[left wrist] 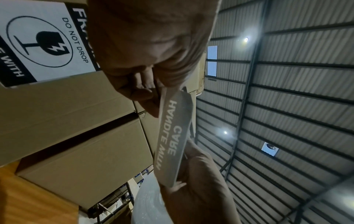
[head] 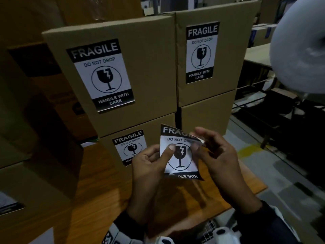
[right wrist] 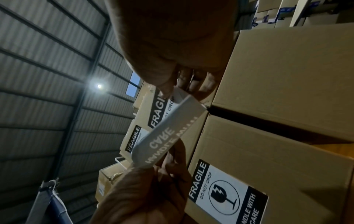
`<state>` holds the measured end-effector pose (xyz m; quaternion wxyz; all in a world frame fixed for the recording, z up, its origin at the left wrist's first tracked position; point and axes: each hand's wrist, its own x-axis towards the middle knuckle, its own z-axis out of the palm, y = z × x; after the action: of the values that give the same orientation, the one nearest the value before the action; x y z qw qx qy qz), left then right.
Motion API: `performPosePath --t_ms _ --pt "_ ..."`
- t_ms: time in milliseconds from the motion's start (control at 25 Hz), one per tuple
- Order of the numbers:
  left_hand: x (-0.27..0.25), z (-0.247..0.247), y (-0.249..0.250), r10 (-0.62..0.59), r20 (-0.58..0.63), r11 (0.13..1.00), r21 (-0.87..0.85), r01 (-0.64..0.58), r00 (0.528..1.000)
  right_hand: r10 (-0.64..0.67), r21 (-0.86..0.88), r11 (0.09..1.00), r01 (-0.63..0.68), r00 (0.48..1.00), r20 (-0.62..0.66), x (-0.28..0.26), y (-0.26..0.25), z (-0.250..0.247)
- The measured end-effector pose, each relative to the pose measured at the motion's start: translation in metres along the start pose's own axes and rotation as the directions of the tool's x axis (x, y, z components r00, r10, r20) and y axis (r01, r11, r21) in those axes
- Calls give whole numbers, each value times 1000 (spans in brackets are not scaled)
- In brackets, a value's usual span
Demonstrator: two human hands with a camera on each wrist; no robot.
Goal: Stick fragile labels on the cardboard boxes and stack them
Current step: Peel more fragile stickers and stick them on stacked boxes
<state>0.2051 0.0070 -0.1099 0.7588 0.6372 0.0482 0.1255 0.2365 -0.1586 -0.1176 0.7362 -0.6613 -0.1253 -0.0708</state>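
Label (head: 181, 155) pinched in my left hand (head: 149, 166); my right hand (head: 216, 155) pinches its top corner. Labelled boxes (head: 123, 71) stacked behind on worktop (head: 109, 187)

Both hands hold a loose black-and-white fragile label (head: 179, 152) at about 6 o'clock: the left hand (head: 149, 166) has its thumb pressed on the face, the right hand (head: 216, 155) pinches the peeling top corner. Behind, toward 12 o'clock, four brown cardboard boxes (head: 149, 55) stand stacked two high on an orange wooden table (head: 105, 187); three show labels
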Motion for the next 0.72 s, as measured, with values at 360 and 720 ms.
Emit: performPosePath --t_ms 360,720 --pt "37 32 -40 -60 77 982 185 45 995 -83 -116 991 63 980 -178 43 34 -49" --pt "89 109 -75 137 -146 955 283 -91 980 -65 -217 975 48 995 -74 130 78 -105"
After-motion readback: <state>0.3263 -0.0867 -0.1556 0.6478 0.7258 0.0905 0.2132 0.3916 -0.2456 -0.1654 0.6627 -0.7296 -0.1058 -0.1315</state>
